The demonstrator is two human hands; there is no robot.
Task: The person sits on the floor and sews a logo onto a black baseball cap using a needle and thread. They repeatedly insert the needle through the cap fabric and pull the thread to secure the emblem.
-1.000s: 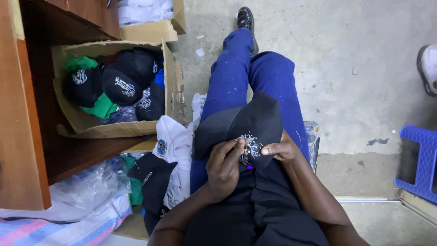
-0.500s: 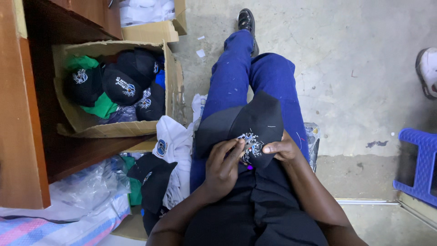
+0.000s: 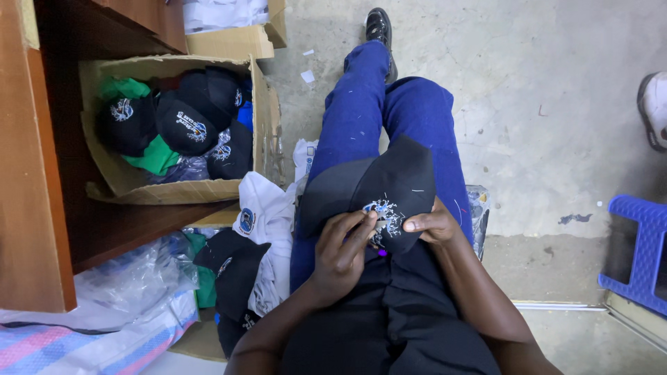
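Observation:
A black cap (image 3: pixel 389 184) with a blue-and-white embroidered patch on its front lies on my lap, over my blue trousers. My left hand (image 3: pixel 340 253) rests on the cap's near edge, its fingertips pinched at the loose white threads of the embroidery. My right hand (image 3: pixel 431 226) grips the cap's right side, thumb pressed on top next to the patch. Whether a small tool sits between my left fingers is hidden.
An open cardboard box (image 3: pixel 260 114) of black, green and blue caps stands to the left by a wooden cabinet (image 3: pixel 35 201). White and black caps (image 3: pixel 250 243) pile beside my left leg. Clear plastic bags (image 3: pixel 118 285) lie lower left. A blue plastic stool (image 3: pixel 643 253) and another person's shoe (image 3: pixel 653 107) sit right.
My left fingers have shifted slightly over the embroidery; the cap and right hand stay almost in place.

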